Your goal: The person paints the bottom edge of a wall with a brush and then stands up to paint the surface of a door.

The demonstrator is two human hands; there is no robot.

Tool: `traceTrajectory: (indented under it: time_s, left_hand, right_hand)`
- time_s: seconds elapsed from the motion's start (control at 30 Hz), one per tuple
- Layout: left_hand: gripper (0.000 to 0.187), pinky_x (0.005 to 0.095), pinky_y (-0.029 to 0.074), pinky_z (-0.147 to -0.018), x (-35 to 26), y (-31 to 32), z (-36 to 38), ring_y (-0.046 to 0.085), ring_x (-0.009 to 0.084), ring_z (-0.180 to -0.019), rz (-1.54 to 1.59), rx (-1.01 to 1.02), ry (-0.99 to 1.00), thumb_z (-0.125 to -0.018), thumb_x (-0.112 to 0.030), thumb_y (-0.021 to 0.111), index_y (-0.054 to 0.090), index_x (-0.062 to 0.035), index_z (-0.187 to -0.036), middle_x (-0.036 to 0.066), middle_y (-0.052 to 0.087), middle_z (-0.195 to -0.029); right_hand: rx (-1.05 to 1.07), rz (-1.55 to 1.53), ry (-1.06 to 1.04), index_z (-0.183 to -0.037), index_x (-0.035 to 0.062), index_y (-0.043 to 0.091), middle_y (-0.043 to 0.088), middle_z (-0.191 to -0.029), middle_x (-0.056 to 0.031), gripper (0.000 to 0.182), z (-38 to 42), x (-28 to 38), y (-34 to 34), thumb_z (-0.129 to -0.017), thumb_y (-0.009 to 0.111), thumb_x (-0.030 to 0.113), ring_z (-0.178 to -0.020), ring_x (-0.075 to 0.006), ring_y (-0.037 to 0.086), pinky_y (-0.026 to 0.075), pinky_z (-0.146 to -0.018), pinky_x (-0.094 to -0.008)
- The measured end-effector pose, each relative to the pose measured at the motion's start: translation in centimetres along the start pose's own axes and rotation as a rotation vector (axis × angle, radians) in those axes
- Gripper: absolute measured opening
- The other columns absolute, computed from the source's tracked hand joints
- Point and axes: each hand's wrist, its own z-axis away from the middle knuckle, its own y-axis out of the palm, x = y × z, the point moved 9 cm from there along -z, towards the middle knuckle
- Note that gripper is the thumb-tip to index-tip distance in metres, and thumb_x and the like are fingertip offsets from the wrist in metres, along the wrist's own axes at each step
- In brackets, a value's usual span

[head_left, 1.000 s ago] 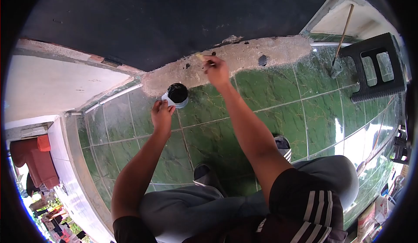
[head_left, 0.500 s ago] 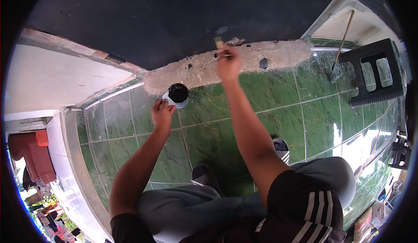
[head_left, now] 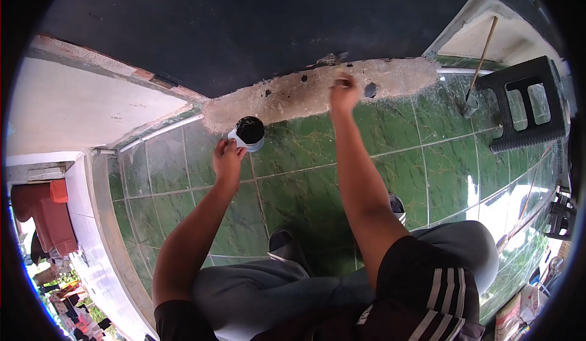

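My left hand [head_left: 228,161] grips the rim of a small whitish tub [head_left: 257,145] with black paint [head_left: 249,130] in it, low over the floor. Farther right, my right hand [head_left: 345,94] is closed around a paintbrush [head_left: 339,71], blurred by motion. Its bristle end is at the bottom edge of the black-painted wall [head_left: 232,23]. Below that edge runs a rough, bare cement strip [head_left: 284,97] with several dark spots. The painted edge is uneven near the brush.
Green tiles [head_left: 390,176] cover the floor under my feet. At right, a black plastic stool [head_left: 552,106] lies tipped beside a stick [head_left: 487,48] standing in a small container [head_left: 470,106]. A white pipe [head_left: 168,131] runs along the left wall's base.
My right hand has moved to the right along the wall's lower edge with the paintbrush. My left hand and the tub have stayed in place.
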Motion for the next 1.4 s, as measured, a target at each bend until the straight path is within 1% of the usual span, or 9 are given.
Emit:
traceTrajectory:
  time_s: [0.17,0.27,0.33,0.43,0.67,0.93,1.03,1.3,1.4]
  left_hand:
    - [0.014,0.0356,0.057,-0.086,-0.3,0.5,0.2,0.066,0.0237,-0.092,0.038,0.001,-0.009,-0.098,-0.013,0.055,0.052,-0.0012,-0.106,0.011,0.060,-0.105]
    - [0.014,0.0359,0.057,-0.087,-0.2,0.4,0.2,0.066,0.0236,-0.092,0.046,0.004,-0.007,-0.099,-0.013,0.055,0.052,-0.0011,-0.106,0.011,0.060,-0.106]
    - [0.014,0.0357,0.057,-0.087,0.0,0.1,0.3,0.066,0.0233,-0.092,0.030,0.005,-0.011,-0.099,-0.013,0.055,0.053,-0.0010,-0.106,0.011,0.060,-0.106]
    - [0.014,0.0353,0.057,-0.086,0.3,-0.2,0.1,0.066,0.0228,-0.091,0.013,0.006,-0.009,-0.099,-0.013,0.054,0.053,-0.0009,-0.106,0.011,0.060,-0.105]
    - [0.015,0.0348,0.057,-0.086,0.9,0.3,-0.3,0.065,0.0226,-0.093,-0.030,0.007,-0.031,-0.099,-0.013,0.054,0.053,-0.0004,-0.108,0.011,0.060,-0.105]
    - [0.016,0.0350,0.058,-0.085,1.0,-0.1,0.4,0.066,0.0231,-0.093,0.014,0.014,-0.037,-0.099,-0.013,0.055,0.053,0.0007,-0.108,0.012,0.061,-0.105]
    - [0.016,0.0352,0.058,-0.085,1.1,-0.1,0.0,0.066,0.0231,-0.093,0.004,0.018,-0.019,-0.099,-0.013,0.055,0.053,0.0007,-0.107,0.012,0.061,-0.104]
    - [0.014,0.0330,0.057,-0.083,1.0,0.7,0.2,0.064,0.0178,-0.086,-0.028,0.028,-0.015,-0.100,-0.013,0.054,0.054,0.0001,-0.104,0.009,0.059,-0.098]
    - [0.014,0.0334,0.057,-0.084,1.3,0.2,0.6,0.064,0.0191,-0.087,-0.042,0.018,-0.014,-0.100,-0.013,0.054,0.054,0.0005,-0.104,0.010,0.060,-0.099]
  right_hand:
    - [0.718,0.086,0.279,-0.097,0.0060,0.073,0.070,-0.077,-0.0105,0.019,8.9,1.3,6.8,-0.084,0.059,0.003,-0.077,-0.0239,0.071,0.052,-0.066,-0.0366]
    - [0.258,0.107,-0.101,-0.098,0.0035,0.071,0.069,-0.075,-0.0091,0.017,0.2,-1.7,2.1,-0.085,0.060,0.002,-0.064,-0.0176,0.068,0.050,-0.057,-0.0320]
    - [-0.034,-0.202,0.166,-0.098,0.0026,0.068,0.067,-0.078,-0.0089,0.015,-1.7,1.1,-3.4,-0.088,0.059,0.005,-0.068,-0.0197,0.064,0.050,-0.062,-0.0341]
    - [-0.390,-0.018,0.075,-0.099,0.0032,0.066,0.067,-0.082,-0.0087,0.013,-2.9,0.3,-6.9,-0.089,0.058,0.007,-0.071,-0.0211,0.061,0.050,-0.066,-0.0355]
    - [0.744,-0.113,0.125,-0.095,0.0036,0.070,0.066,-0.082,-0.0042,0.017,11.5,5.1,9.2,-0.086,0.058,-0.006,-0.066,-0.0134,0.060,0.050,-0.059,-0.0275]
    - [-0.234,-0.289,0.147,-0.102,-0.0002,0.064,0.064,-0.085,-0.0068,0.012,-1.4,3.5,-5.3,-0.094,0.062,0.007,-0.065,-0.0137,0.059,0.049,-0.058,-0.0280]
    - [-0.340,-0.249,0.099,-0.104,-0.0002,0.063,0.064,-0.086,-0.0068,0.013,-0.3,5.0,-5.4,-0.094,0.062,0.007,-0.067,-0.0129,0.058,0.048,-0.058,-0.0285]
    - [0.799,-0.252,0.073,-0.096,0.0023,0.070,0.063,-0.076,-0.0022,0.009,12.0,13.8,8.5,-0.089,0.065,0.001,-0.068,-0.0099,0.057,0.047,-0.060,-0.0267]
    - [0.334,-0.226,-0.045,-0.095,0.0000,0.070,0.065,-0.079,-0.0047,0.007,3.4,11.9,2.8,-0.090,0.065,0.003,-0.071,-0.0120,0.058,0.048,-0.065,-0.0284]
